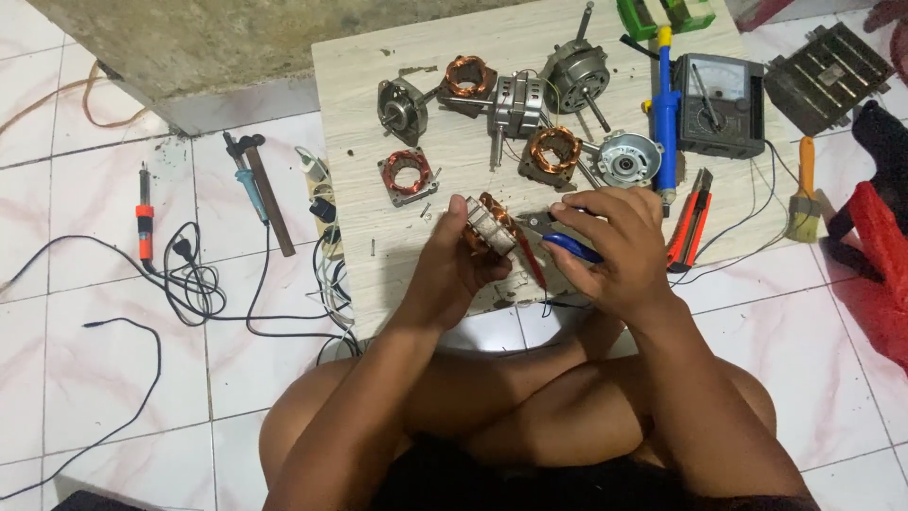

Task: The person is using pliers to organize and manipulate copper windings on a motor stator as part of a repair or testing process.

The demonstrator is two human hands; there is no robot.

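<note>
I see my left hand closed around a motor stator, a laminated grey steel block wound with glossy copper wire, held above the near edge of the pale wood-grain board. My right hand grips blue-handled pliers, their tips at the stator. A square grey analog meter lies on the board's far right.

Low wooden board with motor stators, multimeter, solder sucker, on tiled floor.
</note>
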